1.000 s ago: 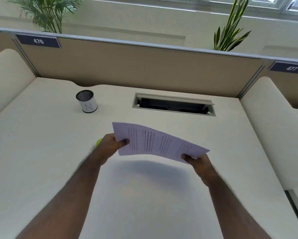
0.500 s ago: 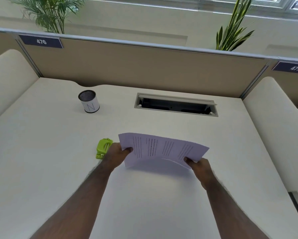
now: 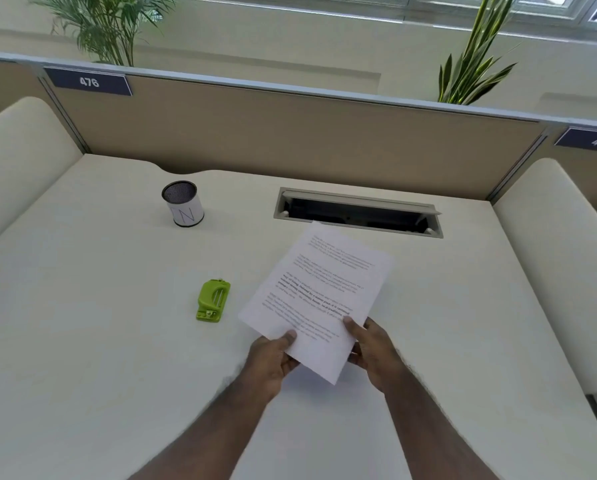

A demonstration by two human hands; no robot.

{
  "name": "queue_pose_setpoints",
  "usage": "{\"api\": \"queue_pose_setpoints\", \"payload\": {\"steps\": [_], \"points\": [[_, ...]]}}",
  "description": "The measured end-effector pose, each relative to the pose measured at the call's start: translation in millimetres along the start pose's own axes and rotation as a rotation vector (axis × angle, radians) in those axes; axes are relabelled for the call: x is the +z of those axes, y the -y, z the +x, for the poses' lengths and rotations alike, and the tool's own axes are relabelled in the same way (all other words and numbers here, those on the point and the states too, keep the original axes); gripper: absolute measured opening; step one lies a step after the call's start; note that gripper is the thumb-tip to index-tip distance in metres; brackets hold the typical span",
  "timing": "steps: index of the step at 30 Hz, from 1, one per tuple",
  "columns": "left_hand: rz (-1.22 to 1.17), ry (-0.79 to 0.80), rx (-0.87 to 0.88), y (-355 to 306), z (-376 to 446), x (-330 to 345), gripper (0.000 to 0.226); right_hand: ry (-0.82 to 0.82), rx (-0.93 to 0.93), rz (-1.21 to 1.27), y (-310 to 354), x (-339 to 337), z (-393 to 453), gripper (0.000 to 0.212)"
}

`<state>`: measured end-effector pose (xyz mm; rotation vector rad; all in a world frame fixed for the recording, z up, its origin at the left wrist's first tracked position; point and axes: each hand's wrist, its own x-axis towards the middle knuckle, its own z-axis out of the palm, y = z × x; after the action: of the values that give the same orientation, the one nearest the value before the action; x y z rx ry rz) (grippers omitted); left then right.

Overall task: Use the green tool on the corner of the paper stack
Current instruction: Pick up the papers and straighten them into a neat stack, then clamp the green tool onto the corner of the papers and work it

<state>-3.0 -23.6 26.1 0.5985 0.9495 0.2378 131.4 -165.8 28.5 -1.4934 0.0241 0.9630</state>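
Both hands grip the paper stack (image 3: 319,292) at its near end: left hand (image 3: 269,363) closed on the near-left edge with thumb on top, right hand (image 3: 373,351) closed on the near-right edge, thumb on the printed face. Stack is angled, far corner pointing toward the cable tray slot (image 3: 357,213). Green tool (image 3: 214,300) lies untouched on the desk (image 3: 99,323), just left of the stack; pen cup (image 3: 183,208) sits further back.
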Motion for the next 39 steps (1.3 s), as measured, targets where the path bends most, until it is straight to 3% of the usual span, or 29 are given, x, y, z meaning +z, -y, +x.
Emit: {"api": "queue_pose_setpoints", "payload": {"steps": [5, 8, 11, 14, 16, 18, 22, 39], "points": [[0.243, 0.12, -0.112, -4.3, -6.0, -2.2, 0.034, -0.153, -0.025, -0.058, 2.7, -10.9, 7.1, 0.025], [0.434, 0.126, -0.145, -28.6, -4.1, -17.9, 0.028, -0.211, -0.003, -0.105, -2.0, -19.2, 7.1, 0.025], [0.654, -0.033, -0.06, -65.7, 8.2, -39.1, 0.026, -0.234, 0.029, -0.15, -7.6, -27.2, 9.2, 0.025], [0.831, -0.358, 0.277, -103.4, 31.5, -60.2, 0.016, -0.233, 0.082, -0.166, -14.9, -29.5, 10.1, 0.019], [1.038, -0.577, 0.453, -124.2, 45.8, -73.9, 0.024, -0.223, 0.1, -0.164, -21.7, -28.4, 10.9, 0.018], [1.118, -0.605, 0.484, -136.6, 59.5, -85.3, 0.037, -0.219, 0.088, -0.163, -27.3, -26.8, 11.4, 0.02], [1.317, -0.435, 0.354, -138.7, 80.4, -92.5, 0.04, -0.234, 0.029, -0.17, -31.3, -23.6, 12.4, 0.025], [0.84, -0.179, 0.195, -107.2, 74.9, -55.0, 0.012, -0.151, 0.025, -0.132, -34.1, -27.0, 11.1, 0.022]]}}
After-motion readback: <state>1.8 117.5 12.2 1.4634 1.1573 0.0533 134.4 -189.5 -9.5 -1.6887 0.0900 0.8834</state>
